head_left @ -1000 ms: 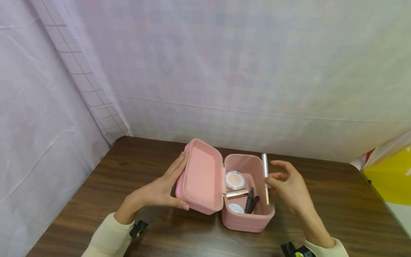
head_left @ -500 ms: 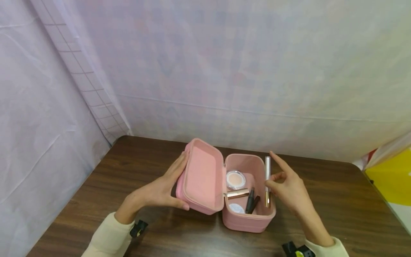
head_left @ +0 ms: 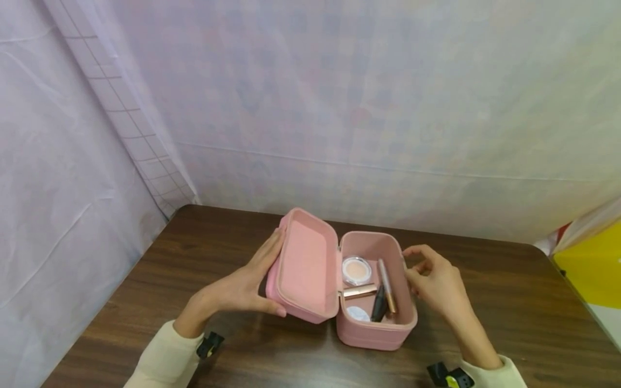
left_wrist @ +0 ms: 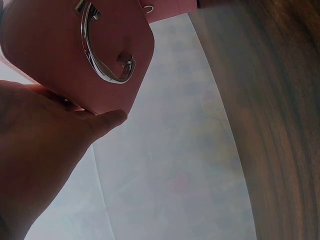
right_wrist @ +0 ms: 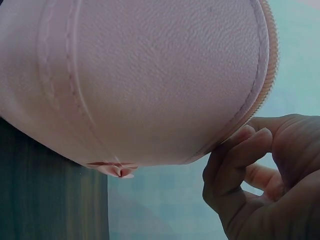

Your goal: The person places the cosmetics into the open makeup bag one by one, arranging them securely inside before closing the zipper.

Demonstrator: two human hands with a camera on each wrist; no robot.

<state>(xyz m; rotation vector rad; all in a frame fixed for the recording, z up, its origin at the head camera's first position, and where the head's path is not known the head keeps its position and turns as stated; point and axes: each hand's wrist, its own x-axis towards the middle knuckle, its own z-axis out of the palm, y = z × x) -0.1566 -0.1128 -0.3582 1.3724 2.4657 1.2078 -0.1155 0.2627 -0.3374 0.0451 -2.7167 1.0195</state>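
Note:
A pink makeup case stands unzipped on the table, its lid tipped over to the left. My left hand holds that lid between thumb and fingers; a metal handle shows on its outer face in the left wrist view. At the case's right rim, my right hand has bent fingers and thumb pinching the zipped edge. Inside lie a silver-and-gold tube, a round compact, a gold tube, a dark tube and a white round item.
The case rests on a dark wood-grain table with rounded far corners. A pale checked curtain hangs behind it, and white cloth hangs at the left. Something yellow stands beyond the table's right edge.
The silver-and-gold tube has left my right hand and dropped into the case, leaning across the dark tube. My right fingers have come to the rim. The left hand stays on the lid.

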